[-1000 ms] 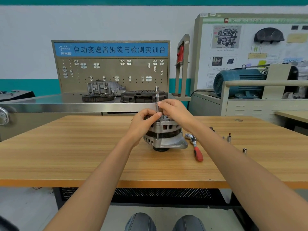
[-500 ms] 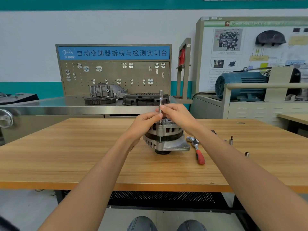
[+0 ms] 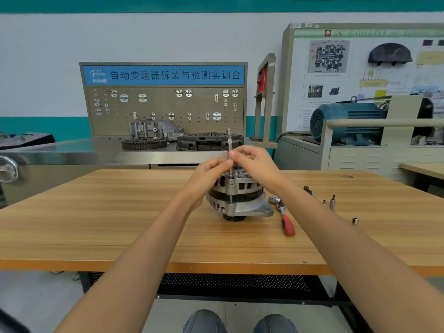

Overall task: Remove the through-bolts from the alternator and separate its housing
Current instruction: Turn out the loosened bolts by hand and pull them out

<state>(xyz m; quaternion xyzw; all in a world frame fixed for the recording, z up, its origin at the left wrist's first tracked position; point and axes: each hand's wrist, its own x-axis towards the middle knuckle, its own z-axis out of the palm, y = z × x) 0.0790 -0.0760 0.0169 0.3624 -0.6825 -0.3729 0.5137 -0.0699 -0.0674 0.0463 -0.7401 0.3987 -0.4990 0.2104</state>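
On the wooden table (image 3: 96, 224) the alternator (image 3: 236, 197) stands pulley-down, a ribbed silver housing with a dark band around its middle. Above it, the left hand (image 3: 207, 174) and right hand (image 3: 255, 164) both pinch an upright extension bar (image 3: 230, 150) (its tip on the housing's top), while a red-handled ratchet (image 3: 284, 216) lies just right of the alternator.

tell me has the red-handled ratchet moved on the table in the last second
No. The red-handled ratchet lies in the same spot beside the alternator; only the camera shifted.

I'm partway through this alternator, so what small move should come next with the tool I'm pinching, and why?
Probably keep twirling the extension bar between the fingers of both hands: it stands upright on a through-bolt at the alternator rim, and the ratchet lies aside.
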